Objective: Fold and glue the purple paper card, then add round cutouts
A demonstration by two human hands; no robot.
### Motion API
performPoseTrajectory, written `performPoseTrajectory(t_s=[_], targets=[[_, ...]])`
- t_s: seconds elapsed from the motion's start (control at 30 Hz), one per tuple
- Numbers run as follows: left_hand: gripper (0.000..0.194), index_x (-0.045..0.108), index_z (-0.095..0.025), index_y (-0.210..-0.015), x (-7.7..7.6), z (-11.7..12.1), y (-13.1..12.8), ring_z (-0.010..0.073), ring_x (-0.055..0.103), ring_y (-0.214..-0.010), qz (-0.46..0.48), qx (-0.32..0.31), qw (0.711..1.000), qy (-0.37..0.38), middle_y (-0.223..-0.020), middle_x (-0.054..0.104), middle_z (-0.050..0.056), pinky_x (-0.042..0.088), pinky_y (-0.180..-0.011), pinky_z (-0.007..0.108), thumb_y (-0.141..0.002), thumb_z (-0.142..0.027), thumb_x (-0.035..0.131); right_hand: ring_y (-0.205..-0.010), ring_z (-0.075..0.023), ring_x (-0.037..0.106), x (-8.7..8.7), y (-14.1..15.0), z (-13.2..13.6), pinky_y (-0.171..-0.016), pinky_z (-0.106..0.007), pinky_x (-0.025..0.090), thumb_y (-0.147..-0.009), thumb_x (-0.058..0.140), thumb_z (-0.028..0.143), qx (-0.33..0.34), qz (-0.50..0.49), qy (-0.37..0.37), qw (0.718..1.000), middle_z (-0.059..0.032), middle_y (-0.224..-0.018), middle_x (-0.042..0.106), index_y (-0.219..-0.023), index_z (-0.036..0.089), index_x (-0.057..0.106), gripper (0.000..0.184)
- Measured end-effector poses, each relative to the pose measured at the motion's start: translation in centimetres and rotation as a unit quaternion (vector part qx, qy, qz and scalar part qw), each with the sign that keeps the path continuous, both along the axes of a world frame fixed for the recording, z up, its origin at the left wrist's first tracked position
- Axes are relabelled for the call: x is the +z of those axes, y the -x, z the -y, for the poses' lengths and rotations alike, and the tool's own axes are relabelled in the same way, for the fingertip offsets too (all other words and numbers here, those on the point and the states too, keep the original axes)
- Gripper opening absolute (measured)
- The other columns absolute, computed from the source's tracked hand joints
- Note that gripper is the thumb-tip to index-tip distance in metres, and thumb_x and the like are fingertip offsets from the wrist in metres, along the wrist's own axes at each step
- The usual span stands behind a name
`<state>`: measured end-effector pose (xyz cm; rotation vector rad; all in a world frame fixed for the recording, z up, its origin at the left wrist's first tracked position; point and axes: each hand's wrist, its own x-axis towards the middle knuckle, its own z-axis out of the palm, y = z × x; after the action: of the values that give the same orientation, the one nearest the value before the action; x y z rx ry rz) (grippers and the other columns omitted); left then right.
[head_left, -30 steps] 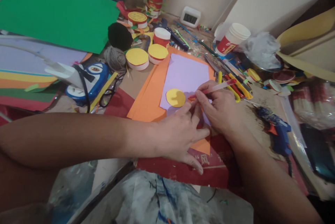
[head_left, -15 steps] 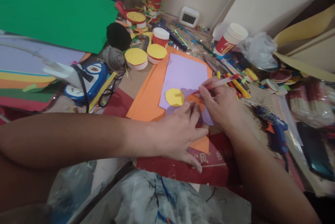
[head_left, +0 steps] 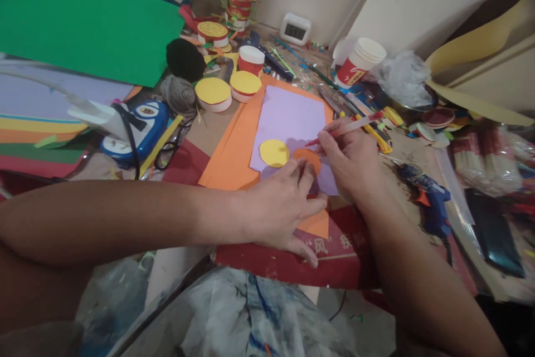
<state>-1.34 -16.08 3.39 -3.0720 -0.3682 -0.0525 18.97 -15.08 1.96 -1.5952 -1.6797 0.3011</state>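
My right hand (head_left: 351, 151) grips a slim pen (head_left: 355, 123) with a clear barrel and red ends, its tip pointing down-left by the edge of an orange paper circle (head_left: 307, 157). Fingertips of my left hand (head_left: 286, 204) rest on that circle, holding it flat, while the thumb and other fingers are spread. Under both hands lies a sheet of purple paper (head_left: 292, 109). A yellow paper circle (head_left: 274, 153) sits on the purple sheet, just beyond the left fingers. Orange sheets (head_left: 228, 162) stick out beneath the purple one.
Yellow-topped paper-cup pieces (head_left: 213, 93), grey yarn (head_left: 179, 93) and a blue-and-white case (head_left: 142, 134) stand left of the papers. A glue gun (head_left: 434, 206), a yellow utility knife (head_left: 378, 138) and stacked cups (head_left: 360, 62) lie to the right. A digital clock (head_left: 295, 28) stands behind.
The pen tip has shifted slightly up and left along the orange circle's edge. My left hand keeps its place on the circle. The whole view has shifted a little.
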Motion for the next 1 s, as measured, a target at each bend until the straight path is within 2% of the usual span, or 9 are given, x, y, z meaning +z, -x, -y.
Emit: performPoseTrajectory(t_s=[0.37,0.53,0.63,0.7,0.77,0.83,0.9,1.0], targets=[[0.118,0.062,-0.018,-0.155,0.1,-0.1,0.0,0.0508,0.053,-0.149,-0.006,0.003,1.0,0.009,-0.16,0.058,0.032,0.038,-0.118,0.055,-0.077,-0.106,0.051,-0.068,-0.0268,0.074,-1.0,-0.6,-0.4,-0.069,-0.043,0.058,-0.104,0.063,0.05,0.002,0.035,0.004,0.999,-0.0055,-0.074,0.073,-0.085,0.028,0.062,0.03],[0.109,0.068,-0.017,-0.145,0.1,-0.4,0.0,0.0473,0.062,-0.138,0.015,-0.004,1.0,-0.009,-0.149,0.066,0.031,0.041,-0.112,0.053,-0.081,-0.103,0.051,-0.069,-0.0252,0.073,-0.6,-0.8,-0.4,-0.068,-0.041,0.056,-0.103,0.063,0.046,0.001,0.028,-0.001,1.0,-0.0052,-0.075,0.073,-0.082,0.028,0.062,0.028],[0.1,0.069,-0.014,-0.142,0.3,-1.0,-0.4,0.0429,0.07,-0.123,0.015,0.002,1.0,-0.014,-0.138,0.072,0.029,0.043,-0.106,0.052,-0.089,-0.097,0.048,-0.063,-0.0218,0.069,-0.2,-0.6,-0.3,-0.065,-0.038,0.054,-0.103,0.062,0.043,-0.011,0.009,-0.015,1.0,-0.0027,-0.071,0.071,-0.083,0.027,0.061,0.025],[0.084,0.069,-0.011,-0.137,0.3,-1.7,-0.8,0.0382,0.074,-0.114,0.017,0.014,1.0,-0.016,-0.129,0.076,0.026,0.044,-0.103,0.05,-0.101,-0.083,0.048,-0.061,-0.0199,0.067,0.0,-0.6,-0.3,-0.066,-0.037,0.054,-0.104,0.061,0.043,-0.018,-0.013,-0.028,0.999,-0.0012,-0.07,0.071,-0.086,0.026,0.062,0.024],[0.056,0.072,-0.009,-0.131,0.2,-2.6,-1.3,0.0338,0.075,-0.111,0.02,0.026,0.999,-0.02,-0.125,0.079,0.021,0.044,-0.098,0.046,-0.113,-0.057,0.048,-0.061,-0.0187,0.066,0.0,-0.8,-0.3,-0.068,-0.036,0.054,-0.105,0.06,0.046,-0.032,-0.034,-0.046,0.998,-0.0007,-0.07,0.07,-0.088,0.025,0.062,0.027],[0.032,0.076,-0.012,-0.122,0.3,-3.7,-1.7,0.0284,0.076,-0.102,0.007,0.028,0.999,-0.018,-0.119,0.082,0.016,0.044,-0.089,0.042,-0.114,-0.027,0.049,-0.063,-0.0182,0.066,-0.2,-1.1,-0.5,-0.069,-0.036,0.055,-0.107,0.058,0.049,-0.049,-0.048,-0.066,0.995,-0.001,-0.072,0.07,-0.088,0.025,0.063,0.031],[0.031,0.079,-0.016,-0.116,0.5,-4.8,-2.0,0.0225,0.076,-0.098,-0.002,0.024,1.0,0.003,-0.116,0.084,0.009,0.042,-0.083,0.037,-0.104,-0.005,0.052,-0.067,-0.0184,0.067,-0.4,-1.5,-0.7,-0.071,-0.036,0.056,-0.109,0.056,0.054,-0.057,-0.051,-0.079,0.994,-0.0019,-0.076,0.07,-0.088,0.026,0.064,0.036],[0.031,0.082,-0.019,-0.103,1.1,-6.2,-2.5,0.0186,0.074,-0.086,0.012,0.038,0.999,0.024,-0.101,0.085,0.006,0.041,-0.08,0.034,-0.097,0.0,0.057,-0.069,-0.0188,0.068,-0.7,-2.2,-1.2,-0.074,-0.037,0.057,-0.109,0.054,0.057,-0.054,-0.055,-0.096,0.992,-0.0024,-0.077,0.069,-0.088,0.026,0.064,0.039]])
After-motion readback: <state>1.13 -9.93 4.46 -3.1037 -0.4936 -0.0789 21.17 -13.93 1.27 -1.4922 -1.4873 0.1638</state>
